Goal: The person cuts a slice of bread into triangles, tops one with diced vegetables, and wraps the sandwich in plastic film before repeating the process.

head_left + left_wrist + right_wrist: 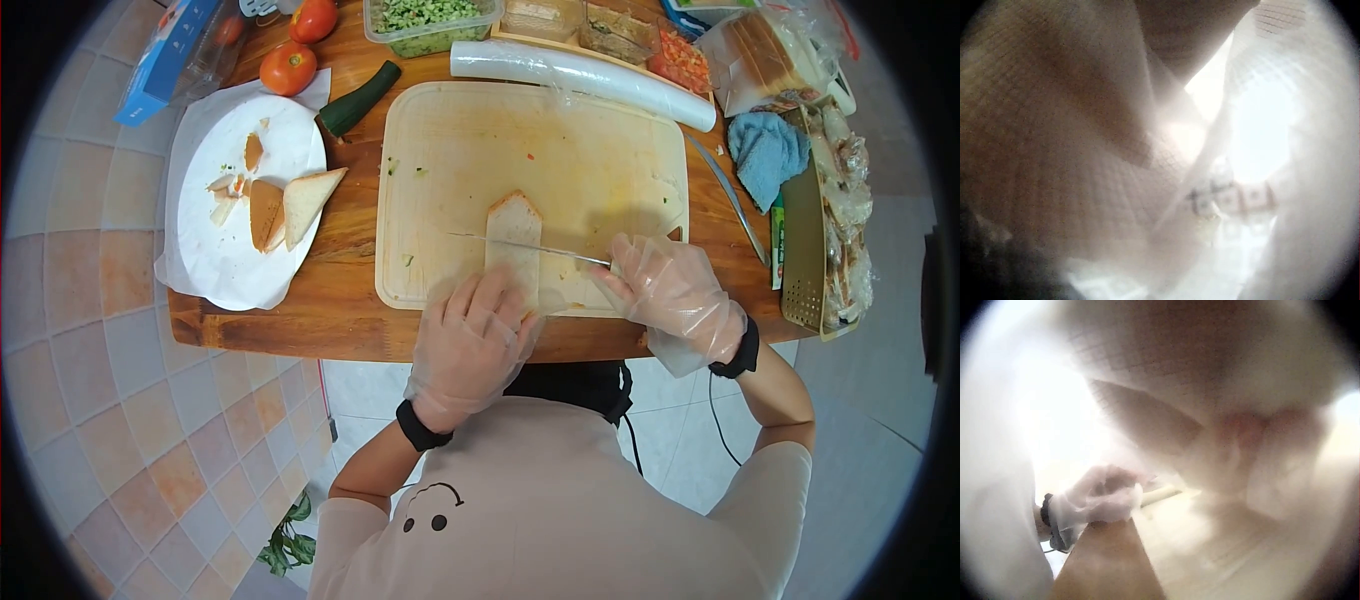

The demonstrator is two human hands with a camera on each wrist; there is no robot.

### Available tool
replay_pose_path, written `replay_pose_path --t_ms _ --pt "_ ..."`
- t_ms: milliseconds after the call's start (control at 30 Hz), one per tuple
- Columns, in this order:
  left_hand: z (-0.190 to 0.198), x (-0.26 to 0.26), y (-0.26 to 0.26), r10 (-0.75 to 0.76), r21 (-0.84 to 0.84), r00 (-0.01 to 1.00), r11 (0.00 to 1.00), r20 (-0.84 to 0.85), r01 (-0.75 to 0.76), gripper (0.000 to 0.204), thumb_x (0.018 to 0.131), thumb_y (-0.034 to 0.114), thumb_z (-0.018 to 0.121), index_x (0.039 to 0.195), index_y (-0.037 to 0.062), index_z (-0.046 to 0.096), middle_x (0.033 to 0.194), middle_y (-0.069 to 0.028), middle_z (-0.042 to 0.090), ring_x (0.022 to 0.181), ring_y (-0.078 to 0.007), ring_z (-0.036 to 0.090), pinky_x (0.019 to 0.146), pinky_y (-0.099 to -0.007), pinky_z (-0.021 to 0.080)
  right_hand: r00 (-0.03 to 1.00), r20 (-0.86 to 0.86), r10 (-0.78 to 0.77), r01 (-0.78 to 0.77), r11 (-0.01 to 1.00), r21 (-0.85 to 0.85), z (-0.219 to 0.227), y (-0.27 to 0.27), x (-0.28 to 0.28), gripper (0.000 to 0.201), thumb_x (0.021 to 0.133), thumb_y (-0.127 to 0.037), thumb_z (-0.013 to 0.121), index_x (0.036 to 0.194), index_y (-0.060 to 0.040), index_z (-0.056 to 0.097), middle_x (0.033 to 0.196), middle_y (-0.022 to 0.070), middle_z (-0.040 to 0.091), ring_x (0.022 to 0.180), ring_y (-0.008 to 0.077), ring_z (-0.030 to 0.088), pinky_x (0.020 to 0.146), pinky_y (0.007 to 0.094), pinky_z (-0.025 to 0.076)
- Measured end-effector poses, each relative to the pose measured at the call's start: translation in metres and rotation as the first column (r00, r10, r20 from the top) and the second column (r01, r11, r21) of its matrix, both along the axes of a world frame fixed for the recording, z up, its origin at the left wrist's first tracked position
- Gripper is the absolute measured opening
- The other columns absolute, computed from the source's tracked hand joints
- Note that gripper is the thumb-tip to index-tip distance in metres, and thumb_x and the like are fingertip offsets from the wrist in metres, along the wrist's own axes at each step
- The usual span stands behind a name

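A narrow piece of sliced bread (515,218), pointed at its far end and edged with brown crust there, lies on the pale cutting board (440,140). My gloved left hand (470,335) holds its near end, fingers toward the left side and thumb at the right. In the right wrist view the same left hand (1107,497) shows beside the board's edge. A thin-bladed knife (570,253) crosses the bread, its handle gripped by my gloved right hand (680,295). Glove plastic and blur fill most of the left wrist view.
At left, a white plate (200,275) bears cut bread; tomatoes (288,68) and a zucchini piece (360,100) lie beyond. A plastic-wrap roll (590,80) edges the board's far side. A second blade (735,200), blue cloth (768,155) and basket (808,250) stand right.
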State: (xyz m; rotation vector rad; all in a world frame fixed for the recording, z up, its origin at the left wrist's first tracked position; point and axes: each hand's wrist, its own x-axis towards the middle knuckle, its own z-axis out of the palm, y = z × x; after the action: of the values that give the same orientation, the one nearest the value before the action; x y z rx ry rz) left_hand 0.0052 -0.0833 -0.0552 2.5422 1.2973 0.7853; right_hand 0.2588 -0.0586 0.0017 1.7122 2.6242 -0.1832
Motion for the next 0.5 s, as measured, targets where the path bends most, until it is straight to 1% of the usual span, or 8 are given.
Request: replay_pose_path --t_ms 100,233,300,333,400,433,500 --pt "0.001 0.001 0.000 -0.001 -0.010 1.000 1.000 0.003 0.001 0.045 0.082 0.023 0.083 0.119 0.0126 0.060 0.131 -0.0094 0.061 0.112 -0.0313 0.061 0.092 -0.0458 0.051 1.000 -0.005 0.010 -0.010 1.000 0.014 0.000 0.002 0.001 0.035 0.100 -0.039 0.064 0.083 -0.0086 0.060 0.065 0.0111 0.065 0.062 0.0312 0.069 0.049 0.0428 0.053" --pt "0.000 0.000 0.001 -0.003 0.000 1.000 1.000 0.002 0.003 0.041 0.083 0.024 0.082 0.117 0.0119 0.061 0.130 -0.0091 0.061 0.111 -0.0306 0.061 0.091 -0.0448 0.050 0.999 -0.022 0.040 -0.038 0.995 0.095 -0.002 0.001 0.000 0.034 0.097 -0.038 0.067 0.082 -0.0092 0.059 0.065 0.0108 0.064 0.061 0.0305 0.068 0.049 0.0418 0.054" --pt "0.001 0.001 0.000 0.006 -0.036 1.000 0.999 -0.009 -0.006 0.037 0.084 0.026 0.081 0.113 0.0113 0.063 0.129 -0.0087 0.061 0.111 -0.0297 0.061 0.091 -0.0439 0.050 0.998 -0.029 0.064 -0.060 0.990 0.131 -0.006 0.001 0.000 0.034 0.096 -0.038 0.069 0.081 -0.0096 0.058 0.064 0.0111 0.063 0.060 0.0308 0.068 0.049 0.0413 0.054" --pt "0.001 0.002 0.000 0.012 -0.051 1.000 0.999 -0.014 -0.013 0.035 0.085 0.027 0.080 0.111 0.0110 0.064 0.129 -0.0085 0.061 0.111 -0.0292 0.061 0.091 -0.0434 0.050 0.999 -0.008 0.040 -0.039 0.994 0.099 -0.008 -0.001 0.000 0.032 0.095 -0.035 0.071 0.083 -0.0088 0.058 0.067 0.0116 0.063 0.064 0.0316 0.068 0.052 0.0422 0.054" --pt "0.003 0.001 0.002 0.014 -0.017 1.000 1.000 -0.018 -0.014 0.031 0.086 0.028 0.079 0.108 0.0107 0.066 0.128 -0.0080 0.062 0.111 -0.0284 0.061 0.091 -0.0425 0.049 0.999 0.041 -0.012 0.011 0.999 0.037 -0.011 -0.006 0.002 0.029 0.093 -0.030 0.074 0.087 -0.0073 0.057 0.074 0.0128 0.064 0.071 0.0330 0.068 0.057 0.0440 0.054" --pt "0.003 0.000 0.002 0.008 -0.001 1.000 1.000 -0.017 -0.008 0.029 0.086 0.029 0.078 0.107 0.0105 0.067 0.128 -0.0077 0.062 0.111 -0.0280 0.061 0.092 -0.0421 0.049 1.000 0.011 -0.020 0.020 0.999 0.048 -0.007 -0.005 -0.002 0.028 0.092 -0.029 0.074 0.087 -0.0070 0.057 0.073 0.0130 0.063 0.070 0.0338 0.067 0.058 0.0443 0.054" --pt "0.003 0.001 0.001 0.019 -0.005 0.999 1.000 -0.028 -0.019 0.028 0.087 0.028 0.078 0.106 0.0105 0.068 0.127 -0.0076 0.062 0.112 -0.0278 0.061 0.092 -0.0423 0.049 1.000 0.009 -0.028 0.028 1.000 0.013 -0.005 -0.005 -0.002 0.027 0.092 -0.028 0.074 0.087 -0.0069 0.057 0.072 0.0130 0.063 0.069 0.0344 0.067 0.058 0.0444 0.054"
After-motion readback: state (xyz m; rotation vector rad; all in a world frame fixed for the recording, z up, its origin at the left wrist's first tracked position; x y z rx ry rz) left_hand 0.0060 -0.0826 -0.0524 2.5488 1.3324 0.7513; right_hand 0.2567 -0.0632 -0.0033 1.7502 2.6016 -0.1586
